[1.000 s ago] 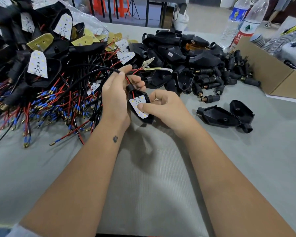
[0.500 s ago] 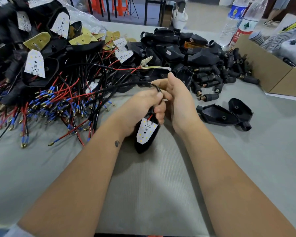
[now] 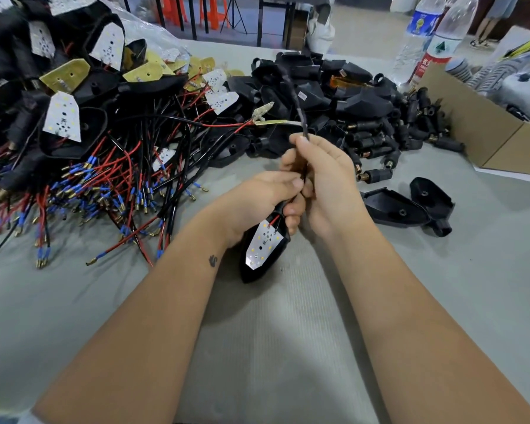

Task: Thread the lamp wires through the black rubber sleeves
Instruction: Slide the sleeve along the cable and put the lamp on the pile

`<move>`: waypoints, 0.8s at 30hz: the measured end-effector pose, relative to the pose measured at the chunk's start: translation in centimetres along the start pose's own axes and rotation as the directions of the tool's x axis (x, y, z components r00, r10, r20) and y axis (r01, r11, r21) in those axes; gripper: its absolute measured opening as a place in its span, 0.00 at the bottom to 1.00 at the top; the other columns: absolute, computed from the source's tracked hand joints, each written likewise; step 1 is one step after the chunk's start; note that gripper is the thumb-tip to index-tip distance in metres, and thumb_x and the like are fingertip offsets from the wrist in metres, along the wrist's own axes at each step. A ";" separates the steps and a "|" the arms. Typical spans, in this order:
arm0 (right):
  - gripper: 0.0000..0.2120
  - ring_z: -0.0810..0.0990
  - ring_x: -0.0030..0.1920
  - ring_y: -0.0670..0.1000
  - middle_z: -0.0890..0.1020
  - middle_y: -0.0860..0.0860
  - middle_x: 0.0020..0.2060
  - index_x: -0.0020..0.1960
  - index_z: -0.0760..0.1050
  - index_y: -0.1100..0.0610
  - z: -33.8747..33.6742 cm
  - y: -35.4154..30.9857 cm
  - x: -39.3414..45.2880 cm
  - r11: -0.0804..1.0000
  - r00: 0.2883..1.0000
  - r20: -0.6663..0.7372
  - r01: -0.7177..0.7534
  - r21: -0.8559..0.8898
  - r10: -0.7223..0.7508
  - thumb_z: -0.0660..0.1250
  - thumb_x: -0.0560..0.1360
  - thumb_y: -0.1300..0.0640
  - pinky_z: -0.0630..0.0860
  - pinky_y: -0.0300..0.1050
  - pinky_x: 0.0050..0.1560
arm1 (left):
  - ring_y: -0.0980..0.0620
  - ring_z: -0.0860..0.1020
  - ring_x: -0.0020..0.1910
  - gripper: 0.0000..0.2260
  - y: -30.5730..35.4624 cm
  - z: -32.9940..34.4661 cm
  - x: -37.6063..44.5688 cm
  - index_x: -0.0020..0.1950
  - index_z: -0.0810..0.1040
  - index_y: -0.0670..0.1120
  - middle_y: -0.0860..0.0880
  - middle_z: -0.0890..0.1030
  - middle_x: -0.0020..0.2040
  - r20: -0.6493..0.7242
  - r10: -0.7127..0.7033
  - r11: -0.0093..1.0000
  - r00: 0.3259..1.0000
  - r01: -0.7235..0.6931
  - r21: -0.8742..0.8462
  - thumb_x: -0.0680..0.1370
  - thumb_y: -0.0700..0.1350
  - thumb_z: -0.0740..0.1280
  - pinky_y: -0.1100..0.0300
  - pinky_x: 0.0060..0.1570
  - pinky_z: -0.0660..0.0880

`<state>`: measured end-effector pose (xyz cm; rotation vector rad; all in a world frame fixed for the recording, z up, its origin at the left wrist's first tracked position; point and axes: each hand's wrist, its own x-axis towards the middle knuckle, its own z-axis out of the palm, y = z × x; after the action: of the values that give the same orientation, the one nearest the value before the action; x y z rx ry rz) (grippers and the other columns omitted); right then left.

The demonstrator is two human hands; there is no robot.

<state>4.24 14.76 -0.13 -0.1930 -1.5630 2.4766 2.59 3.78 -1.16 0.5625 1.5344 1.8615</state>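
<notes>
My left hand (image 3: 260,200) grips the narrow end of a black lamp housing (image 3: 265,252) whose white LED board faces up, its tip pointing at me. From that end the lamp's black wire (image 3: 297,102) rises, blurred, toward the far pile. My right hand (image 3: 328,179) pinches this wire between thumb and fingers just above the left hand. Where the wire leaves the housing is hidden by my fingers. Black rubber sleeves (image 3: 377,175) with brass ends lie in a heap right of my hands.
A big tangle of wired lamps (image 3: 83,154) with red, black and blue-tipped leads fills the left. Empty black housings (image 3: 407,206) lie at right. A cardboard box (image 3: 478,130) and two water bottles (image 3: 432,47) stand at the far right. The grey mat (image 3: 273,347) lies under my forearms.
The wire, earlier running left into the pile, has come free and now stands up from my right hand. My right hand rose slightly along it. The lamp stays in my left hand.
</notes>
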 end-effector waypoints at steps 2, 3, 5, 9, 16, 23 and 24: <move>0.07 0.73 0.25 0.44 0.77 0.49 0.28 0.48 0.78 0.57 -0.4 -0.3 0.3 0.998 0.996 -0.078 0.052 0.045 -0.048 0.62 0.81 0.59 0.61 0.36 0.21 | 0.53 0.68 0.24 0.13 0.0 0.0 0.1 0.42 0.69 0.42 0.51 0.67 0.25 0.025 -0.014 1.000 1.000 0.014 0.020 0.84 0.39 0.52 0.64 0.27 0.70; 0.08 0.73 0.26 0.44 0.76 0.48 0.27 0.48 0.78 0.57 -0.5 -0.3 0.4 0.997 0.992 -0.114 0.067 0.047 -0.061 0.62 0.82 0.58 0.62 0.37 0.22 | 0.53 0.68 0.25 0.13 0.0 0.0 0.1 0.43 0.69 0.42 0.51 0.67 0.25 0.035 -0.017 0.999 0.999 0.016 0.039 0.84 0.39 0.51 0.64 0.27 0.70; 0.09 0.74 0.29 0.45 0.75 0.47 0.27 0.49 0.79 0.56 -0.7 -0.3 0.5 0.996 0.983 -0.173 0.076 0.037 -0.068 0.61 0.82 0.57 0.63 0.37 0.22 | 0.53 0.68 0.25 0.13 0.0 0.0 0.1 0.44 0.70 0.42 0.50 0.67 0.26 0.043 -0.026 0.997 0.999 0.023 0.069 0.85 0.40 0.51 0.64 0.27 0.70; 0.08 0.73 0.29 0.45 0.75 0.48 0.28 0.52 0.79 0.56 -1.0 -0.3 0.6 0.998 0.968 -0.240 0.064 -0.023 -0.068 0.62 0.82 0.55 0.64 0.36 0.21 | 0.51 0.74 0.28 0.13 0.3 -0.1 -0.2 0.46 0.72 0.40 0.48 0.71 0.29 0.048 -0.045 0.989 0.998 0.038 0.142 0.85 0.40 0.52 0.62 0.31 0.75; 0.05 0.73 0.27 0.44 0.76 0.49 0.27 0.51 0.78 0.58 -0.8 -0.2 0.7 0.985 0.963 -0.238 0.092 -0.147 -0.125 0.66 0.80 0.57 0.71 0.37 0.29 | 0.47 0.79 0.45 0.12 0.3 0.6 0.7 0.46 0.78 0.40 0.41 0.80 0.45 -0.177 -0.038 0.996 0.983 0.052 0.074 0.83 0.40 0.57 0.50 0.52 0.79; 0.04 0.75 0.30 0.45 0.77 0.48 0.26 0.49 0.77 0.57 -0.9 0.2 0.7 0.950 0.968 -0.164 0.141 -0.277 -0.191 0.65 0.81 0.58 0.74 0.38 0.39 | 0.56 0.78 0.45 0.14 -0.1 -0.2 1.3 0.39 0.76 0.44 0.49 0.79 0.40 -0.501 0.192 0.977 0.844 -0.118 0.175 0.82 0.40 0.57 0.55 0.54 0.78; 0.03 0.75 0.30 0.44 0.77 0.48 0.26 0.49 0.76 0.58 -0.9 0.3 0.7 0.947 0.970 -0.149 0.144 -0.288 -0.192 0.65 0.81 0.59 0.74 0.36 0.37 | 0.54 0.78 0.46 0.13 -0.1 -0.3 1.3 0.40 0.75 0.45 0.48 0.79 0.41 -0.524 0.192 0.979 0.830 -0.125 0.161 0.82 0.40 0.56 0.54 0.54 0.78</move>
<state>3.75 15.56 -0.75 -0.2975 -1.7610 2.0479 1.46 4.52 -1.38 0.2233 2.0237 2.1898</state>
